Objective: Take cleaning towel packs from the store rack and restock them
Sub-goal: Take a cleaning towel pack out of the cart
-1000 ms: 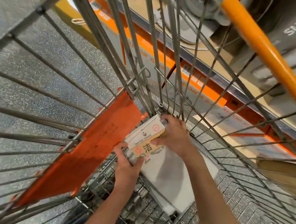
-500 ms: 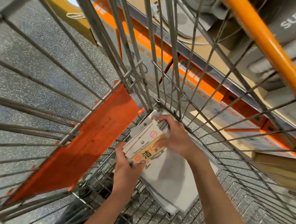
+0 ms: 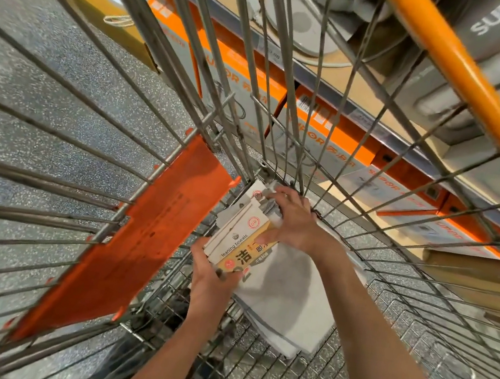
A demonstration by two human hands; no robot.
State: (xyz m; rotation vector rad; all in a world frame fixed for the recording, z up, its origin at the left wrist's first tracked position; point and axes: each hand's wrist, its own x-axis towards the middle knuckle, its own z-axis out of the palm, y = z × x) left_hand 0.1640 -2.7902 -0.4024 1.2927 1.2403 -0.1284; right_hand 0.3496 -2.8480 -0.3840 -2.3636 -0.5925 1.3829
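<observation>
Inside wire cart: left hand gripping towel packs from below; right hand pinching top, perhaps several packs; white towels beneath.

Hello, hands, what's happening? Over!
Both hands, left and right, grip the towel packs inside the wire cart. Nothing in the way.

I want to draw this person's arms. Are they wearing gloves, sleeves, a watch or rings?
No gloves: the left hand and the right hand are both bare. Both forearms are bare too, with no sleeve showing anywhere in the picture. No watch, bracelet or ring shows on the wrists or fingers. Draw two plain, uncovered arms reaching forward.
</observation>
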